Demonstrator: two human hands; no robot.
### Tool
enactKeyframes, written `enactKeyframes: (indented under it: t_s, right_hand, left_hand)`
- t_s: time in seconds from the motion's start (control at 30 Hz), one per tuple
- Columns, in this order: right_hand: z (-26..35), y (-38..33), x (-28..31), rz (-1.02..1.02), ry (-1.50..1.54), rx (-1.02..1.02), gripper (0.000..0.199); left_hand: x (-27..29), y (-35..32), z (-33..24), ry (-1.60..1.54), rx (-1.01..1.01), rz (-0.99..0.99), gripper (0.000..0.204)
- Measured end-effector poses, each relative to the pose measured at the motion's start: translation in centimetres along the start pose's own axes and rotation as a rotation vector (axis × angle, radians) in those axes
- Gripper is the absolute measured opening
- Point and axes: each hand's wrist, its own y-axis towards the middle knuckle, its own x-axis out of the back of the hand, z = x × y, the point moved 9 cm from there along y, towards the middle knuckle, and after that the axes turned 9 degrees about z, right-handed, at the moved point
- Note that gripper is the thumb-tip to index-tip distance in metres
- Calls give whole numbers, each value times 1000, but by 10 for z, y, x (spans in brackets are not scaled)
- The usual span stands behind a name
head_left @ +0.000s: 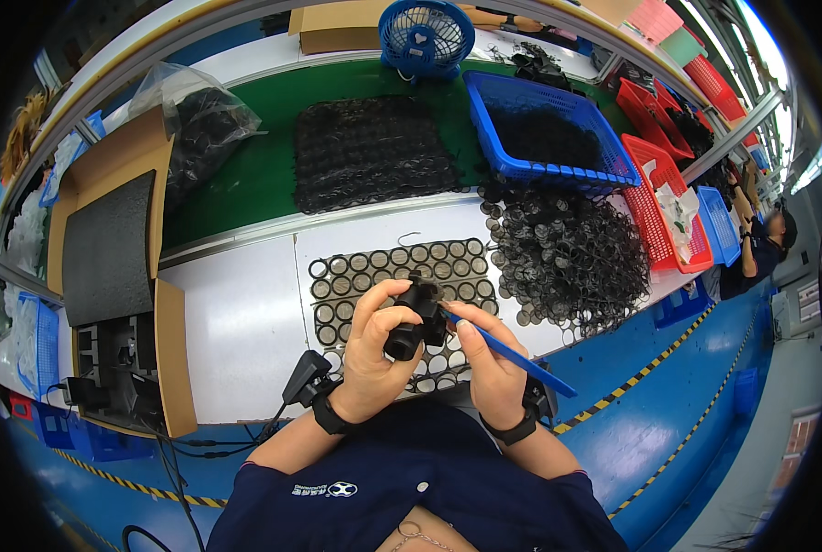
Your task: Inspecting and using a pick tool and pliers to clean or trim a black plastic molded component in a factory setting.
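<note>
My left hand (372,361) is closed around a black part with short tube-like ends (420,317), holding it up over the white worktop. A slim blue-handled tool (528,365) sits in my right hand (492,370), pinched between thumb and fingers. Its inner end meets the right side of the black part; the tip is hidden there. Beneath both hands lie rows of round, clear discs with black rims (360,281), partly covered by my hands. To the right of them spreads a loose heap of black rings and discs (567,253).
A blue basket of black pieces (549,175) stands behind the heap, beside a red basket (645,189). Farther back are a dark mat of black pieces (369,152) and a blue fan (425,41). An open cardboard box (176,359) is at left. A co-worker (760,248) is at far right.
</note>
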Motion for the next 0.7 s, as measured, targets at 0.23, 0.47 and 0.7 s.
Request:
enactKeyframes:
  t_s: [0.23, 0.47, 0.7]
  right_hand:
    - [3, -1, -2, -6, -52, 4, 25]
    - [17, -2, -5, -46, -279, 163, 23]
    - [42, 10, 6, -263, -910, 571, 23]
  left_hand:
    - [0, -2, 1, 3, 7, -7, 41]
    - [-1, -3, 3, -19, 23, -7, 42]
    - [-10, -6, 8, -194, 29, 28, 44]
